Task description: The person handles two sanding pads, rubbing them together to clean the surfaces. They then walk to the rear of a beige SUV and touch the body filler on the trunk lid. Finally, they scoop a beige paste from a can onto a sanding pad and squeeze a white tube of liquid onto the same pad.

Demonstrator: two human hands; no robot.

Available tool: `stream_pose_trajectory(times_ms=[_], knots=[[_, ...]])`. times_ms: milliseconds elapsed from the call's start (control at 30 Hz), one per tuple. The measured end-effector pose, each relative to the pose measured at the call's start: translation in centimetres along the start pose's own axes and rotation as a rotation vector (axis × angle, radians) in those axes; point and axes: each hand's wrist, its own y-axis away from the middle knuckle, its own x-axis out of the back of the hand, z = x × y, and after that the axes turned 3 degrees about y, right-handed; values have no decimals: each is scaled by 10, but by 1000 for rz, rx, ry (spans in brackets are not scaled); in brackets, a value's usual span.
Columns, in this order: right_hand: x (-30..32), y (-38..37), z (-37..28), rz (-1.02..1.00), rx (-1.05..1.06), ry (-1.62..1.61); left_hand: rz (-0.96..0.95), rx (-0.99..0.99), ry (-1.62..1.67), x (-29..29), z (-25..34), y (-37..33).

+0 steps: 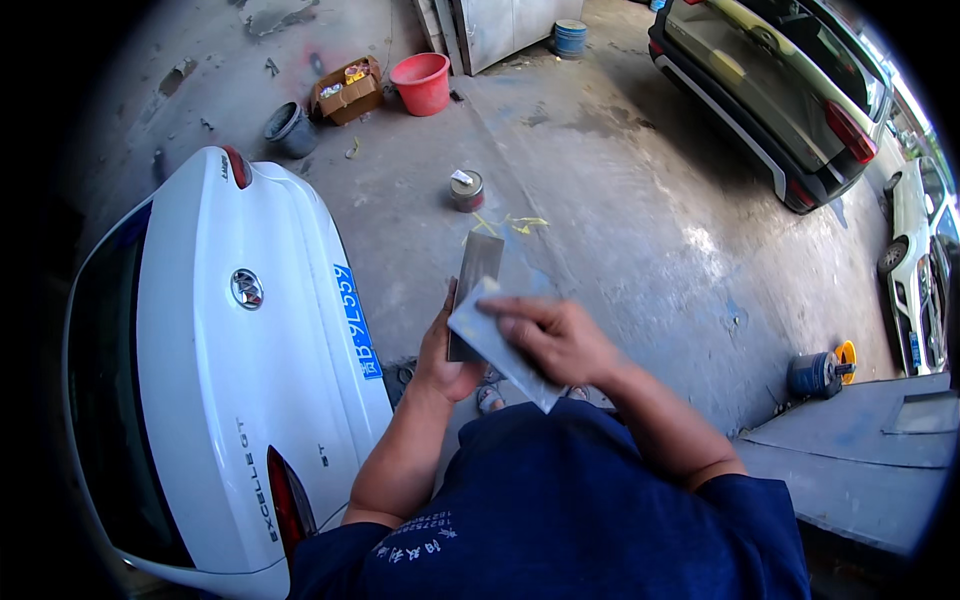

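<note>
Above my dark blue shirt, my left hand (443, 352) is closed round the edge of a long grey metal putty blade (480, 258) that points away from me. My right hand (562, 338) grips a pale, flat, translucent spreader (520, 375), its index finger stretched along the top. The spreader overlaps the lower part of the blade and hides it; whether the two touch I cannot tell. Beyond the blade, a small round tin (466, 190) with a whitish thing on its lid stands on the floor.
To the left is the rear of a white car (215, 330). A red bucket (421, 84), a cardboard box (346, 92) and a dark bucket (290, 130) stand beyond it. Another car (750, 80) is at the far right, a blue drum (815, 374) at right.
</note>
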Motion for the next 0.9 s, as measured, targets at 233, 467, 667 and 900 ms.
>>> stream_pose_trajectory(times_ms=[233,467,667,900], knots=[[-14,14,-4,-46,25,140,-107,62,-41,15,9,-4],[-4,5,-17,-20,12,164,-11,26,-51,-2,14,4],[7,-9,-14,100,-46,-16,-10,43,-24,4,16,2],[5,-2,-15,91,-14,147,153,25,-9,-23,15,1]])
